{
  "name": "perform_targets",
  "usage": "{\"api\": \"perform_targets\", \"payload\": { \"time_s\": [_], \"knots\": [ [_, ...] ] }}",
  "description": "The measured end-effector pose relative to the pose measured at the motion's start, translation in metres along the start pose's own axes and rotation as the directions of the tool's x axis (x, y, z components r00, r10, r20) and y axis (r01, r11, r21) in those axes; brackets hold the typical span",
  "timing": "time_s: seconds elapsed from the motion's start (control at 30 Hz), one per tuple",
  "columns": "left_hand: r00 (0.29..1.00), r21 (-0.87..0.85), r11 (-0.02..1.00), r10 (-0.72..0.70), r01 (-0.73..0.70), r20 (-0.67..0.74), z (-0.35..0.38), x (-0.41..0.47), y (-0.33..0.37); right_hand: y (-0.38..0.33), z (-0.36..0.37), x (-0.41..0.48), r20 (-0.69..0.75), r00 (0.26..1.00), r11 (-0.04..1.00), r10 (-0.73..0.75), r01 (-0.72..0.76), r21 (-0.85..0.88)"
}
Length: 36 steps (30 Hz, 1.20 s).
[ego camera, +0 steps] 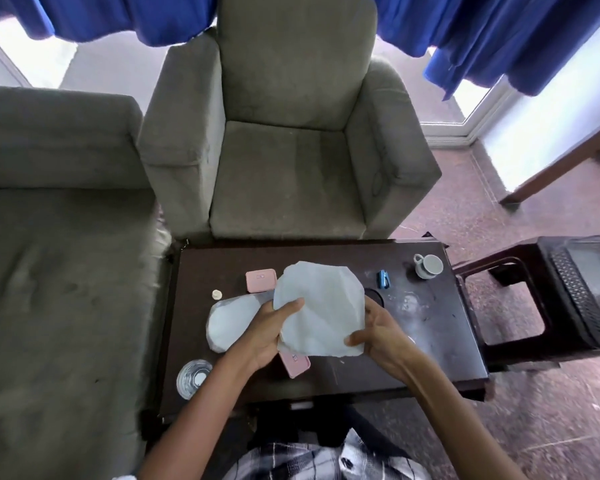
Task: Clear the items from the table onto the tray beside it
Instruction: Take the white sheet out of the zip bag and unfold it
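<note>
Both hands hold a large white paper sheet [321,306] above the dark table [426,327]. My left hand [274,336] grips its left edge, thumb on top. My right hand [374,332] pinches its lower right corner. A second white sheet [227,322] lies flat on the table to the left. One pink case [261,280] lies behind the sheets, another pink case [296,363] shows under the held sheet. Also on the table are a small cream cap [216,294], a glass [193,377], a blue stapler [383,279] and a grey cup [428,266].
A grey armchair [291,150] stands behind the table and a grey sofa [56,237] to the left. A dark plastic stool [565,289] with a tray-like grey top stands right of the table. Blue curtains [499,36] hang at the back.
</note>
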<state>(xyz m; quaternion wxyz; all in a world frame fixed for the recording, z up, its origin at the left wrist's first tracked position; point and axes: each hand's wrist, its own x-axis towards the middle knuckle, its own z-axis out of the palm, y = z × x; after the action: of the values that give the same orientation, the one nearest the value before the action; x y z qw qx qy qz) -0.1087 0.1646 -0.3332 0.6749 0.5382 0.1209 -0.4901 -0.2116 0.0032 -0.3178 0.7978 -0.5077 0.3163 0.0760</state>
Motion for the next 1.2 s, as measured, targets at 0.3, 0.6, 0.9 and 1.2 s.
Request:
{"api": "perform_targets", "payload": {
  "time_s": [0.3,0.6,0.9,1.2],
  "knots": [
    [0.999,-0.051,0.998,0.029,-0.027,0.045,0.03,-0.007,0.0,-0.023,-0.026,-0.004,-0.048,0.997,0.998,0.056,-0.055,0.021],
    [0.99,-0.081,0.995,0.061,-0.051,0.125,0.051,-0.004,0.004,-0.028,-0.038,-0.001,-0.157,0.988,0.999,0.0,0.005,0.033],
    [0.996,0.227,0.973,0.026,-0.046,0.09,0.043,0.003,0.01,-0.032,-0.058,0.003,-0.01,0.984,0.984,-0.179,0.179,-0.008],
    [0.995,0.257,0.966,0.011,-0.036,0.101,0.05,0.007,0.022,-0.045,-0.07,-0.002,0.013,0.958,0.921,-0.286,0.278,-0.274]
  ]
}}
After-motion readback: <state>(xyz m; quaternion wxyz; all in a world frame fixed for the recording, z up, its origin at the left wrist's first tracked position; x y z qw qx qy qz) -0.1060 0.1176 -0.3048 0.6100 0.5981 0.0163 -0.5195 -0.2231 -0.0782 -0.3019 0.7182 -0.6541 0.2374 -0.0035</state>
